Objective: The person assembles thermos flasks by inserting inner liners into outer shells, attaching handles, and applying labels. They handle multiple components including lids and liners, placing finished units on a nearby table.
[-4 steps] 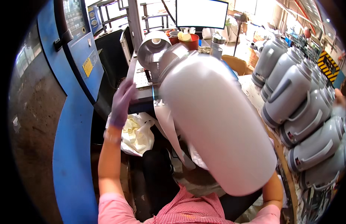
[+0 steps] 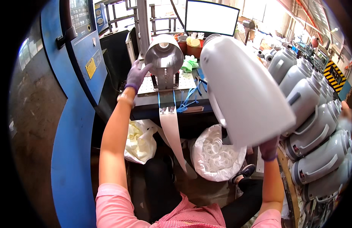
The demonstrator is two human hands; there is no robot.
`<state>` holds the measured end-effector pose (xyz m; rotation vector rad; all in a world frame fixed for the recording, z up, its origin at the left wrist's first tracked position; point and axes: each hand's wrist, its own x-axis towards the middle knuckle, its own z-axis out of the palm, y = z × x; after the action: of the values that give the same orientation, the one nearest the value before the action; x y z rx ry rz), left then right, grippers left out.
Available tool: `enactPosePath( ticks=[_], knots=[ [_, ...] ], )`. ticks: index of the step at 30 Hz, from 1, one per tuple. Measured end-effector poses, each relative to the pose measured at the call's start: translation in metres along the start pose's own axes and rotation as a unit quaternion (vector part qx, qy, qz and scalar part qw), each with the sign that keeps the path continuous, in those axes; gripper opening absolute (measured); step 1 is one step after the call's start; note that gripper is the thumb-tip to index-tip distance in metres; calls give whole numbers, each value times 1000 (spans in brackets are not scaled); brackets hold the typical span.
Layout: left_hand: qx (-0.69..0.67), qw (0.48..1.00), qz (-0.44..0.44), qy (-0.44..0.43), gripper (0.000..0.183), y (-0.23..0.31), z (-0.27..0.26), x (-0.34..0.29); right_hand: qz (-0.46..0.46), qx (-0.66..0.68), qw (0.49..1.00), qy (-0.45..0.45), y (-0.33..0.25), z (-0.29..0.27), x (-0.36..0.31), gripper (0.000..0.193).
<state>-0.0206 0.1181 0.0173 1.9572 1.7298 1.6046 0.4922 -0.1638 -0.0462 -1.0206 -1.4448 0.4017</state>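
My right hand, in a purple glove, grips the bottom end of a large white plastic jug shell and holds it up tilted, its neck pointing away from me. My left hand, also gloved, reaches forward with fingers spread and touches the left side of a shiny metal cone-shaped fixture that stands on the workbench. A white paper strip hangs from below the fixture.
A blue machine cabinet stands on the left. Rows of grey-white jugs lie on the right. Under the bench sit a bag of white rings and a yellowish bag. A monitor stands behind.
The white jug shell has swung to the right and away from the middle, uncovering the metal fixture. My left hand has moved up to the fixture.
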Motion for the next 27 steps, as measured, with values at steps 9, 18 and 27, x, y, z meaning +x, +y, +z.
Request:
enactPosePath(
  ticks=[9, 18, 27],
  knots=[
    [-322, 920, -166, 149, 31, -11, -5, 27, 156, 205, 966, 20, -17, 188, 206, 37],
    [106, 970, 51, 212, 57, -18, -131, -271, 29, -188, 982, -9, 37, 338, 270, 35],
    [-332, 902, -275, 31, 75, 58, -173, -402, -146, -343, 928, -14, -3, 308, 243, 92]
  ],
)
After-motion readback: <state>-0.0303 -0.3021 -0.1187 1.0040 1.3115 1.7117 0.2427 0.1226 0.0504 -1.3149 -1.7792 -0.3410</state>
